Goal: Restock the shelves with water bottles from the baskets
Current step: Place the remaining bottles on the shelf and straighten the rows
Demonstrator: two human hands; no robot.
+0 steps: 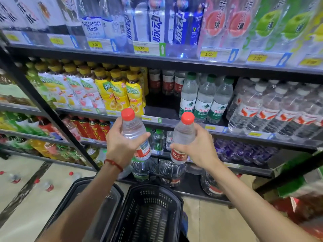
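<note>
My left hand grips a clear water bottle with a red cap, held upright in front of the shelves. My right hand holds a second red-capped water bottle with a red label, tilted slightly left. Both bottles hover before the middle shelf, where a dark gap lies between yellow tea bottles and green-capped water bottles. A few red-labelled bottles stand deep at the back of that gap. Below my arms sit two black plastic baskets, the nearer one showing nothing inside.
Several red-capped bottles lie on the tiled floor at left. Large water jugs fill the bottom shelf. White-capped bottles crowd the middle shelf at right. A black upright post slants across the left, and a dark rail crosses the right.
</note>
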